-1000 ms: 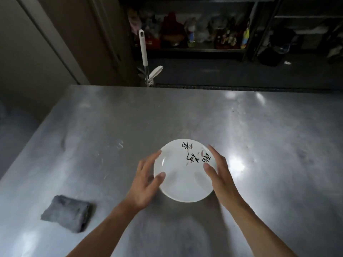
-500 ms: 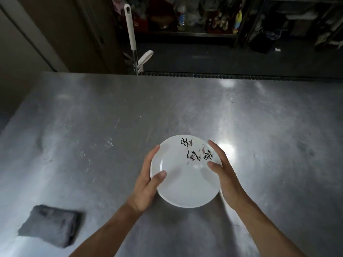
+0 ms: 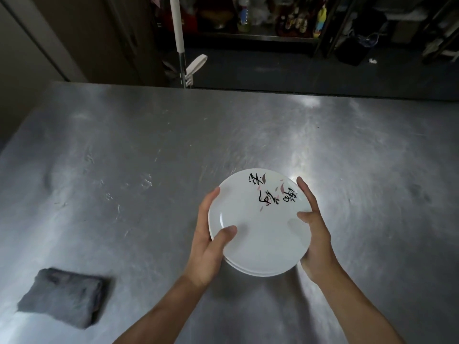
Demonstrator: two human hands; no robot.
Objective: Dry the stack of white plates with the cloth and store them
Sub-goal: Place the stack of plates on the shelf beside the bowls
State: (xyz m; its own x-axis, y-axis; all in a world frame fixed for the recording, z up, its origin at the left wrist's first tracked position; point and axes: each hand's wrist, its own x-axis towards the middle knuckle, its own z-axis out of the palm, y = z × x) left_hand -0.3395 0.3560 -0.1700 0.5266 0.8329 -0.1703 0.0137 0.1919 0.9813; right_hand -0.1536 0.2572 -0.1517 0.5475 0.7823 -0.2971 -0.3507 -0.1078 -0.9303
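A folded grey cloth lies at the near left of the steel tabletop. Right of it, the left hand grips the left rim of the stack of white plates, thumb on top. The right hand grips the opposite rim.
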